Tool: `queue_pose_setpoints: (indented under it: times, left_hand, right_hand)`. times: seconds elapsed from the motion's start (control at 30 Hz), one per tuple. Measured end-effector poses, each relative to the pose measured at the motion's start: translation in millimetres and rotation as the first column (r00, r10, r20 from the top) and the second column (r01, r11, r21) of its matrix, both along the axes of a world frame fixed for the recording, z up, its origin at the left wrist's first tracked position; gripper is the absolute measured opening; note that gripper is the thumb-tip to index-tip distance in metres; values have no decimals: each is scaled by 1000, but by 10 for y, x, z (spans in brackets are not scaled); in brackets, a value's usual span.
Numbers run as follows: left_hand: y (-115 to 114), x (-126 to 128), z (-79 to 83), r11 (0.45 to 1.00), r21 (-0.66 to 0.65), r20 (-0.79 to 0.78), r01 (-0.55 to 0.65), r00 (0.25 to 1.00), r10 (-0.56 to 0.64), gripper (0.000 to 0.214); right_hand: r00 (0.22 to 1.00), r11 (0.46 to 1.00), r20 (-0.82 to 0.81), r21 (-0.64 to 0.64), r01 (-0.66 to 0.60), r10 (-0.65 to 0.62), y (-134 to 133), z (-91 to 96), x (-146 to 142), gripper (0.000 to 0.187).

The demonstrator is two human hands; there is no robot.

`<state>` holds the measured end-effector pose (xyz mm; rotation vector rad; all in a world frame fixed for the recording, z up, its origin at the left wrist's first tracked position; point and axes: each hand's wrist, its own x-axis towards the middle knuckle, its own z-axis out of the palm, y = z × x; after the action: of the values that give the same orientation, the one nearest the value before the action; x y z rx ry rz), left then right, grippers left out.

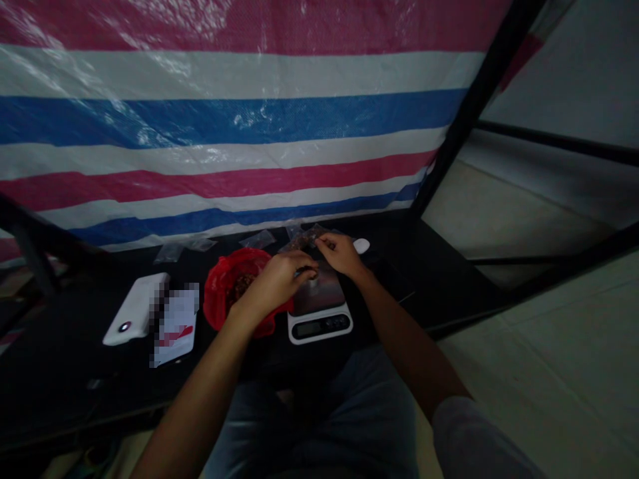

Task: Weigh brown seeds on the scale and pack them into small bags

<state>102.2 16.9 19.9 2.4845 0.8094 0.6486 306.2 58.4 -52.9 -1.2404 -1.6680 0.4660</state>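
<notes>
Caution: your left wrist crosses the red bowl; dropping it could catch the rim and spill the brown pieces. Leaning on the scale would likely falsify its reading. The clear bag lies beyond your left hand, beside your right hand's fingertips. Both hands' fingers are curled; whether either grips anything cannot be told.

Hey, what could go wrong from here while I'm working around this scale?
The left hand reaches across the red container, so the wrist might knock it. That container sits close beside the scale, so a nudge could disturb weighing. Clear bags lie loose along the back and could slip if brushed.
</notes>
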Motion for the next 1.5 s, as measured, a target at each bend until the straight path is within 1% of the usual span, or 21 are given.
queue_pose_setpoints:
  times: [0.13, 0.23, 0.33, 0.4, 0.47, 0.57, 0.63, 0.73, 0.8, 0.87, 0.97, 1.07, 1.17, 1.23, 1.33, 1.43, 1.5]
  left_hand:
    - [-14, -39, 7, 1000, 3, -41, 6, 999, -6, 20]
    - [-23, -35, 5, 1000, -9, -39, 6, 999, -7, 22]
    - [-28, -24, 3, 1000, -28, -16, 0, 1000, 0, 25]
    - [-34, -21, 8, 999, -49, 5, 0, 1000, 1, 28]
    - [-46, -27, 16, 997, -72, 27, 4, 1000, -2, 30]
    - [-70, -47, 25, 994, -111, 46, 4, 999, 1, 32]
    - [-84, -61, 29, 991, -133, 53, 5, 999, 3, 32]
    - [-93, -77, 31, 988, -156, 60, 1, 998, 9, 33]
    - [-94, -85, 26, 986, -167, 61, -7, 998, 18, 33]
    - [-94, -92, 12, 986, -168, 69, -12, 997, 24, 33]
    - [-91, -103, -25, 989, -146, 102, -28, 994, 43, 36]
    - [-77, -110, -66, 987, -154, 152, -37, 986, 61, 39]
    - [-46, -114, -104, 980, -197, 204, -25, 977, 66, 40]
    - [-19, -114, -130, 978, -208, 237, -18, 969, 68, 40]
    - [12, -112, -166, 976, -216, 266, -24, 961, 83, 40]
    - [23, -116, -175, 975, -217, 260, -56, 959, 113, 40]
    - [24, -143, -156, 974, -216, 253, -74, 959, 129, 39]
  right_hand:
    - [1000, 1000, -3, -1, -20, 20, -2, -10, -9, 26]
    - [1000, 1000, 3, -3, -24, 24, 1, -6, -19, 27]
    - [999, 999, -7, -24, -42, 41, -7, 44, 7, 26]
    - [996, 994, -11, -64, -87, 86, -25, 102, 61, 24]
    - [987, 979, 0, -129, -159, 160, -54, 161, 138, 21]
    - [959, 930, 32, -256, -266, 283, -105, 213, 246, 13]
    - [944, 901, 59, -325, -288, 323, -134, 222, 278, 10]
    - [930, 879, 84, -368, -305, 358, -167, 238, 263, 9]
    - [923, 873, 85, -365, -322, 376, -187, 273, 240, 9]
    - [925, 885, 82, -333, -325, 371, -208, 326, 224, 10]
    - [929, 898, 4, -259, -357, 371, -246, 410, 215, 12]
    - [897, 866, -144, -235, -441, 418, -283, 458, 201, 16]
    - [854, 820, -205, -244, -518, 479, -302, 464, 173, 18]
    - [837, 798, -194, -252, -547, 512, -300, 452, 150, 21]
    - [833, 797, -143, -245, -553, 534, -284, 435, 123, 24]
    - [845, 815, -86, -232, -532, 527, -274, 447, 138, 25]
    - [867, 837, -66, -234, -494, 493, -279, 471, 188, 25]
